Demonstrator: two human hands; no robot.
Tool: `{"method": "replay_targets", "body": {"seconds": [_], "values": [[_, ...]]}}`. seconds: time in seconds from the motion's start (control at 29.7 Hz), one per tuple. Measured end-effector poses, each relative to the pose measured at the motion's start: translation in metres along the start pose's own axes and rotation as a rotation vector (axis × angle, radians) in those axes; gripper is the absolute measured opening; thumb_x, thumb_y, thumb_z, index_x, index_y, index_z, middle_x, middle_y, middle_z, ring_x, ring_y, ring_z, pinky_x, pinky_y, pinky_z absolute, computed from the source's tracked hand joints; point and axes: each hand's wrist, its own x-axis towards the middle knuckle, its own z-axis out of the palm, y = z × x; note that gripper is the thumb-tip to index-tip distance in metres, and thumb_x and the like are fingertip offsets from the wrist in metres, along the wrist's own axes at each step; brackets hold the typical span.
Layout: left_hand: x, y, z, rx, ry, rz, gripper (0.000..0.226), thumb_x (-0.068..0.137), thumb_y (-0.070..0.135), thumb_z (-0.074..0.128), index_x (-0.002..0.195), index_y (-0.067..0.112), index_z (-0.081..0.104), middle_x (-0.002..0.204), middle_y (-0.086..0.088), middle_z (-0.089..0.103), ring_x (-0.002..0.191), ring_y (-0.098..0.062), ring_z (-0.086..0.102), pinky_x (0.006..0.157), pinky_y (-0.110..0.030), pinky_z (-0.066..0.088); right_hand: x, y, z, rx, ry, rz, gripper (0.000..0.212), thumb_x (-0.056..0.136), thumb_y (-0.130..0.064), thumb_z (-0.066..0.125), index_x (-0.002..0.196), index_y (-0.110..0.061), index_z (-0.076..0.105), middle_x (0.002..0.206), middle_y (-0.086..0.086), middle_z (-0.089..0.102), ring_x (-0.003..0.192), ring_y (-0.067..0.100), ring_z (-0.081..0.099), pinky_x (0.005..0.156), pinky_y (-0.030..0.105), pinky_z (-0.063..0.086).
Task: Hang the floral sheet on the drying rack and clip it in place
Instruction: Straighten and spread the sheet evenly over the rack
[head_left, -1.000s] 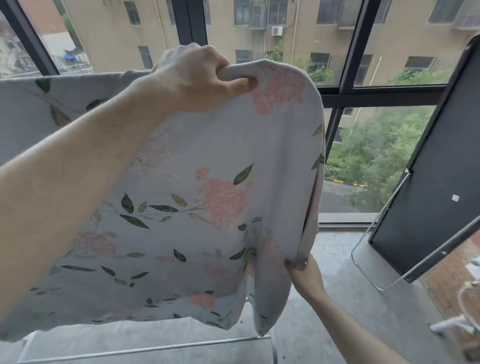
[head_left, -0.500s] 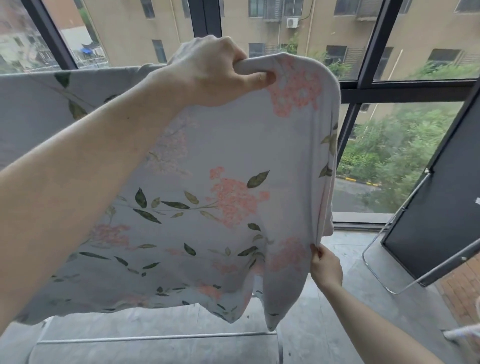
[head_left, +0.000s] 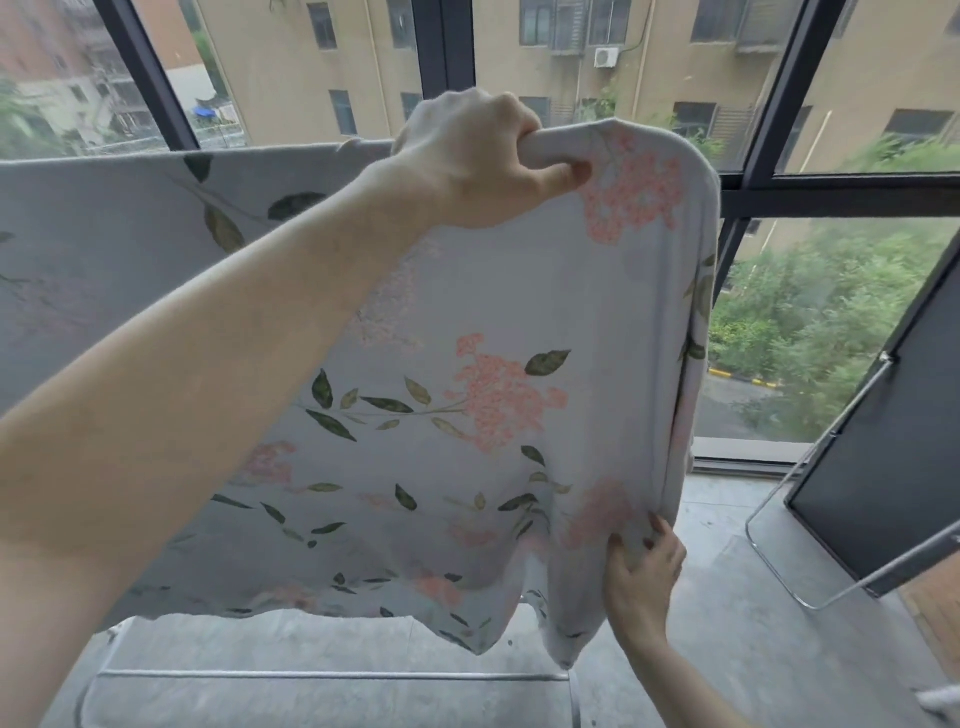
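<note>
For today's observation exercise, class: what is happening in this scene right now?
A person is hanging a floral sheet over a drying rack by a window. The left hand grips the sheet over the top bar, while the right hand holds its lower right edge. No clips are visible yet.

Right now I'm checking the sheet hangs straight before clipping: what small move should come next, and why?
Probably tug the hanging edge down with the right hand. The left hand grips the floral sheet over the top rail, while folds bunch near its lower right corner, and no clip is visible yet.
</note>
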Motion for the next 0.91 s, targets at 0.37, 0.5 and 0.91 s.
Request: {"method": "replay_targets", "body": {"seconds": [0.37,0.5,0.91], "values": [[-0.083,-0.070,-0.025,-0.022,0.073,0.052,0.066,0.087,0.054,0.065,0.144,0.029,0.045,0.139,0.003,0.053,0.127,-0.023,0.049,0.115,-0.041,0.029,-0.040,-0.245,0.003,0.311,-0.076,-0.678,0.051,0.092,-0.001,0.066,0.131,-0.026,0.044,0.126,0.001,0.048,0.111,0.017,0.055,0.092,0.027,0.048],[-0.147,-0.148,-0.056,0.004,0.058,-0.090,0.075,0.086,0.048,0.071,0.150,0.025,0.039,0.149,0.000,0.043,0.138,-0.026,0.039,0.119,-0.043,0.027,-0.086,-0.302,0.029,0.234,-0.180,-0.819,0.052,0.093,-0.006,0.066,0.133,-0.028,0.041,0.134,-0.002,0.042,0.118,0.009,0.050,0.095,0.021,0.047],[-0.411,-0.368,-0.155,0.138,-0.046,-0.531,0.068,0.085,0.043,0.075,0.145,0.025,0.049,0.154,0.005,0.039,0.143,-0.025,0.038,0.118,-0.047,0.031,-0.270,-0.443,0.195,0.110,-0.493,-1.162,0.055,0.089,-0.016,0.067,0.139,-0.025,0.046,0.143,-0.008,0.043,0.131,0.013,0.039,0.109,0.028,0.036]]}}
